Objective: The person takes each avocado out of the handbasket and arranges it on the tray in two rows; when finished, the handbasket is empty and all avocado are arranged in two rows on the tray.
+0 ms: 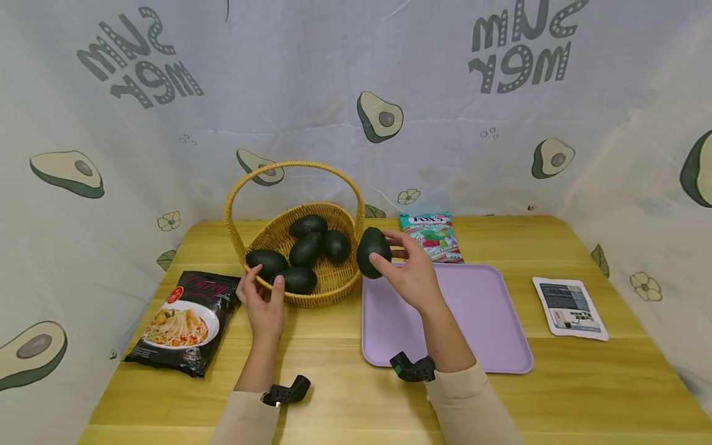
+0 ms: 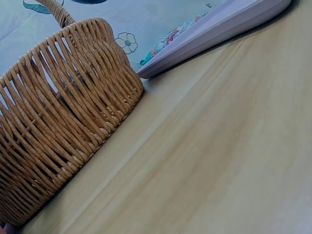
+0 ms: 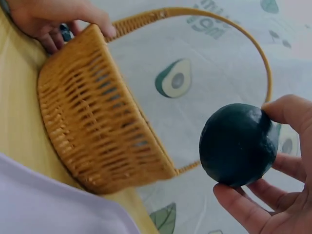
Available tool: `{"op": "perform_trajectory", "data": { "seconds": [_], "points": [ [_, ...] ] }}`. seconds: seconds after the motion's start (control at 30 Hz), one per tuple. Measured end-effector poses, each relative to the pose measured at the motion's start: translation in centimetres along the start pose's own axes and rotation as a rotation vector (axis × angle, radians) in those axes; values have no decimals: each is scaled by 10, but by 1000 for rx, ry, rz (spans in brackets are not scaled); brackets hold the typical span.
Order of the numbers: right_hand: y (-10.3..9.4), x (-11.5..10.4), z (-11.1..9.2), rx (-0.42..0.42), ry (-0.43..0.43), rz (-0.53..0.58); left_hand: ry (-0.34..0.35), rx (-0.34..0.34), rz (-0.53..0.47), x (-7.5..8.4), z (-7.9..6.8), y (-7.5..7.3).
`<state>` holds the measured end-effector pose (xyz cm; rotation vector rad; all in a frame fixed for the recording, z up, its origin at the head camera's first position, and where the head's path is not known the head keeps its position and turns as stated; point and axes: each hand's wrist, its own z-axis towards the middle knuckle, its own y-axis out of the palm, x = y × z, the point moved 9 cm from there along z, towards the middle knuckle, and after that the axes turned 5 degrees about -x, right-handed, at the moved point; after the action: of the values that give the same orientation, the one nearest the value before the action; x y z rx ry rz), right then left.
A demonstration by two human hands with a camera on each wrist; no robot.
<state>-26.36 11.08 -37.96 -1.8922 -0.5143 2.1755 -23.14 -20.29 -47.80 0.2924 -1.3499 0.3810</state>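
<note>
Left arm (image 1: 256, 368) stretches forward, left hand (image 1: 264, 311) low with thumb (image 1: 279, 288) and fingers (image 1: 249, 282) parted in a grip, while right arm (image 1: 449, 339) slants forward and inward, right hand (image 1: 413, 275) raised with palm facing left, thumb on one side and curled fingers on the other in a hold.

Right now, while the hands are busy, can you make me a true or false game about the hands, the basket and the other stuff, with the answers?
1. The right hand holds an avocado. True.
2. The basket has two avocados inside. False: it has five avocados.
3. The left hand is on the candy bag. False: it holds the basket's rim.
4. In the head view, the purple tray is right of the basket. True.
5. The black noodle packet is standing upright. False: the packet lies flat.
</note>
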Motion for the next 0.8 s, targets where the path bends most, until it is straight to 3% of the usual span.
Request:
{"op": "perform_trajectory", "data": {
  "seconds": [0.2, 0.37, 0.47, 0.8],
  "points": [
    [-17, 34, 0, 47, 164, 21, -24, -9, -17, 1, 0, 1],
    [-8, 59, 3, -4, 233, 12, -37, -16, -16, 20, -7, 3],
    [1, 69, 4, -47, 259, -21, -42, -24, -10, 32, -12, 4],
    [17, 74, 7, -79, 235, -106, -36, -25, -21, 35, -13, 5]
  ]
}}
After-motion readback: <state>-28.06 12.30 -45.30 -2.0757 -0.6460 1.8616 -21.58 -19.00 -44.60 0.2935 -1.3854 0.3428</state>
